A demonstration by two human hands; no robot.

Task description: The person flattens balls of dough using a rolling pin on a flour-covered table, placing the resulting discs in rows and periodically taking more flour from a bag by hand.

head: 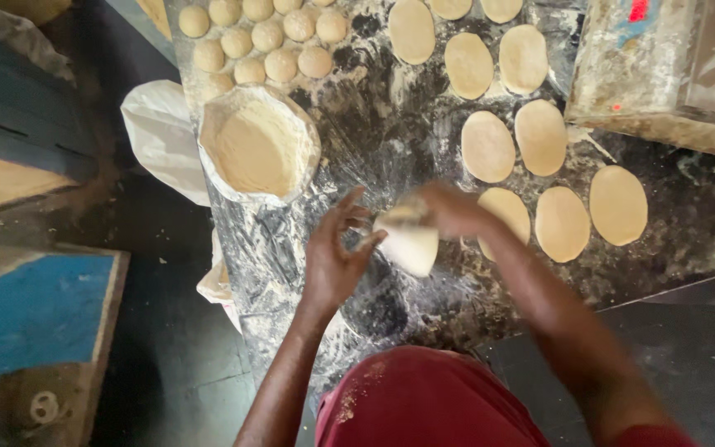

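Hands are working one dough piece [408, 242] above the floured desk [391, 141]: right hand [448, 207] is gripping its top, left hand [334, 257] is touching it with spread fingers. Ten flattened discs [487, 146] and thirteen dough balls [280, 64] are lying visible beside one flour bowl [258, 147].

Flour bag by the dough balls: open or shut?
Open. The flour bag has its rim rolled back, flour surface showing inside, nearly full. Neither hand touches it.

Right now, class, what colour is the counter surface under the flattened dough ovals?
The counter is dark, near-black, dusted with white flour; the head view shows it.
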